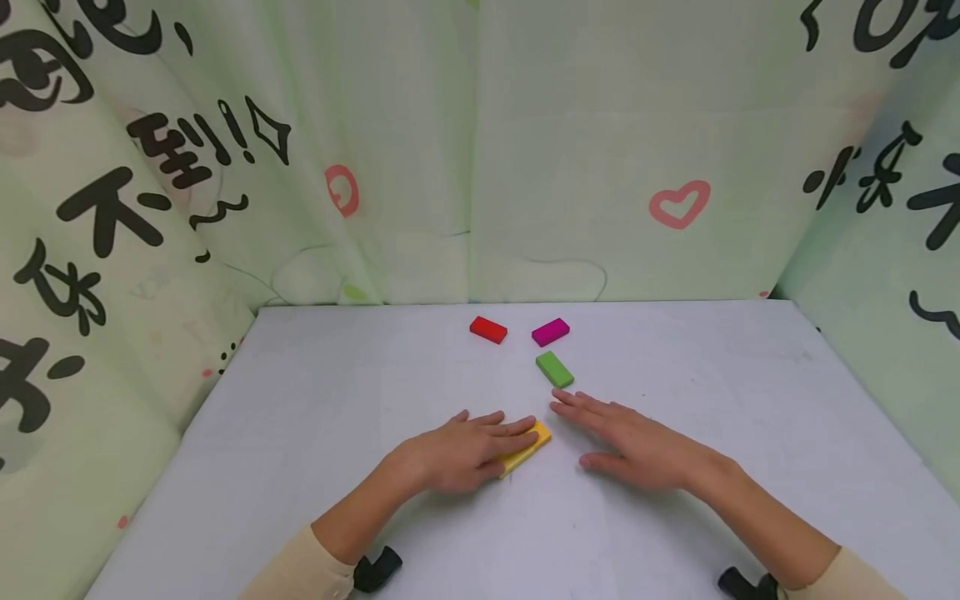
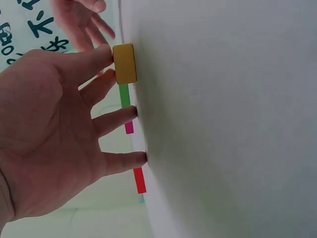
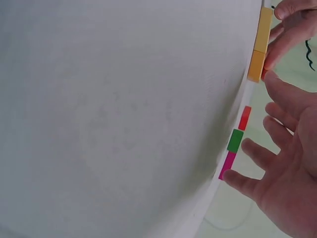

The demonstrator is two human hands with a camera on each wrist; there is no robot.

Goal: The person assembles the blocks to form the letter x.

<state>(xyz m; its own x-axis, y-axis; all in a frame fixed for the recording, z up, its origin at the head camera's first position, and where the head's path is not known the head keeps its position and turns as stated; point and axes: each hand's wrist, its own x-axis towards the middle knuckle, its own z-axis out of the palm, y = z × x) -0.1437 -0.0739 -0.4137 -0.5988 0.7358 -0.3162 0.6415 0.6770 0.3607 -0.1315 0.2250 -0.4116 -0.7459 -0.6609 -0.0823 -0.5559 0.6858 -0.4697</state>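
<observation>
While the left hand (image 1: 467, 454) rests extended fingers on the yellow block (image 2: 125, 63) at mid-worktop (image 1: 697, 358), the right hand (image 1: 641, 446), fingers spread, is near the green block (image 1: 555, 369). Both are palm down, forearms angled inward. Left fingers partly hide the yellow block; the head view cuts off both sleeves (image 1: 300, 568).
</observation>
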